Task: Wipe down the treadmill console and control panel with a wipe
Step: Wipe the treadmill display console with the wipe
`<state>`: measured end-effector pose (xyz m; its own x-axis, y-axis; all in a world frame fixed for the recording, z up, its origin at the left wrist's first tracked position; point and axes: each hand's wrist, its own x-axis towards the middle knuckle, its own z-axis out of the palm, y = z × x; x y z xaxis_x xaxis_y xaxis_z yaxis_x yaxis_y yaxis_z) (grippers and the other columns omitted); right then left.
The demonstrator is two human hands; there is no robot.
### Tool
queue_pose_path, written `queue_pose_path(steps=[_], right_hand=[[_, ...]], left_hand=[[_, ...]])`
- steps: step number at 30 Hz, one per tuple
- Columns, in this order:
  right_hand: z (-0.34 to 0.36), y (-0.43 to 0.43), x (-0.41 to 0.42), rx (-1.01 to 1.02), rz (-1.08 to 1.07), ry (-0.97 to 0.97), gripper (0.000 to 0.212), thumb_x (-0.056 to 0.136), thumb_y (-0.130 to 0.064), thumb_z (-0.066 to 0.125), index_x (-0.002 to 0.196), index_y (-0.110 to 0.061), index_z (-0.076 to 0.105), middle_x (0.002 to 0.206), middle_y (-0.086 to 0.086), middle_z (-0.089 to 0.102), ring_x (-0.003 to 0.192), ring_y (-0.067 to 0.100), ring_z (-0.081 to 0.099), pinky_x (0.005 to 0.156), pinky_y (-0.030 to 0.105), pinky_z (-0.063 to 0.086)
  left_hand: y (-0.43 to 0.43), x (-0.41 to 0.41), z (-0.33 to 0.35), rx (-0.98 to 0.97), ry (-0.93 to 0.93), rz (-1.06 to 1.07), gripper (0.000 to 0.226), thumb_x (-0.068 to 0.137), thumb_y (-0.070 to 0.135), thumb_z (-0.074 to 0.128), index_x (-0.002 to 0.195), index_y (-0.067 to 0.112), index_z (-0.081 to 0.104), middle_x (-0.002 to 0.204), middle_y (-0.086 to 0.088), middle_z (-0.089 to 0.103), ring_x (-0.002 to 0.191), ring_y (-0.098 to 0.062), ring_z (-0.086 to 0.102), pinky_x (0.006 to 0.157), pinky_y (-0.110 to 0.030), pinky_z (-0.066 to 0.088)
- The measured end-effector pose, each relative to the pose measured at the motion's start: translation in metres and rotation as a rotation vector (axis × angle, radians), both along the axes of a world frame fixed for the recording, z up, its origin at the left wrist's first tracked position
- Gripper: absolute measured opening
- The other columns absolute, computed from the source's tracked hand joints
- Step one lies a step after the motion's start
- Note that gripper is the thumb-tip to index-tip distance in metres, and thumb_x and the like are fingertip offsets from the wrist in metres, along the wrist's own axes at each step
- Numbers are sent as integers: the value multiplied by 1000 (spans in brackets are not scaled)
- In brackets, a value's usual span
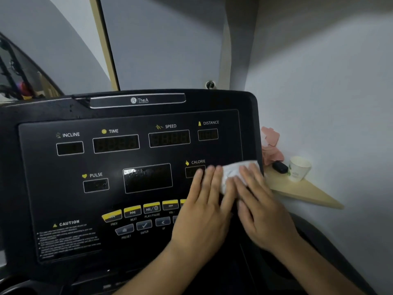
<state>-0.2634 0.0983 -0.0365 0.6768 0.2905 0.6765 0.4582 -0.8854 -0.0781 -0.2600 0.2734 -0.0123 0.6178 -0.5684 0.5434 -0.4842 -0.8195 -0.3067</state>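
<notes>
The black treadmill console (127, 158) fills the view, with labelled displays for incline, time, speed, distance, pulse and calorie, and yellow and grey buttons (144, 211) lower down. A white wipe (231, 171) lies flat on the panel's right side, just right of the calorie display. My left hand (204, 207) and my right hand (259, 207) both press on the wipe with fingers stretched out, side by side. The hands hide the right-hand buttons and part of the calorie display.
A wooden corner shelf (302, 192) sits right of the console against the white wall, holding a paper cup (298, 168), a small black object (280, 167) and pink cloth (271, 145). A dark rack (14, 71) stands at far left.
</notes>
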Motion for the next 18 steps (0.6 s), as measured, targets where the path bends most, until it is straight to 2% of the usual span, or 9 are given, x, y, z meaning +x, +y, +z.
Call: queue_pose_path(steps=[2,5,8,11,14,18], right_hand=[[24,0,18,-2,-19,4,48,100,-22,36,141,2,45,156,16,33,149,29,17,118,45,27],[45,9,31,-58,-84,10,53,102,-29,28,147,-2,37,160,14,22,151,26,7,118,48,24],[18,18,11,-125,-70,54,58,101,-36,30,151,-6,28,162,13,15,151,27,3,118,49,22],[-13,19,-10,-204,-35,61,63,97,-41,38,152,-11,26,162,11,18,151,28,9,116,47,25],[2,23,4,-175,-32,35,60,99,-40,37,151,-10,28,161,12,21,151,28,11,120,49,21],[34,48,23,-76,-76,49,59,102,-39,28,153,-9,24,163,12,13,151,28,2,122,48,9]], left_hand=[[-2,14,21,-39,-9,32,64,99,43,32,151,6,33,154,-25,34,145,-38,29,118,-56,10],[0,26,33,-71,-11,83,65,102,45,20,154,5,20,161,-17,19,150,-30,15,119,-59,3],[9,8,-1,-87,12,32,64,102,37,24,154,0,18,161,-22,15,150,-36,12,119,-58,6],[29,-14,-31,19,67,11,70,101,45,30,153,0,22,161,-22,17,150,-36,12,119,-59,9],[33,-5,-13,27,21,44,71,102,49,25,153,1,21,161,-19,17,151,-32,12,119,-60,5],[34,13,26,-70,-19,138,64,102,38,21,153,1,22,162,-20,13,151,-32,9,118,-63,4]])
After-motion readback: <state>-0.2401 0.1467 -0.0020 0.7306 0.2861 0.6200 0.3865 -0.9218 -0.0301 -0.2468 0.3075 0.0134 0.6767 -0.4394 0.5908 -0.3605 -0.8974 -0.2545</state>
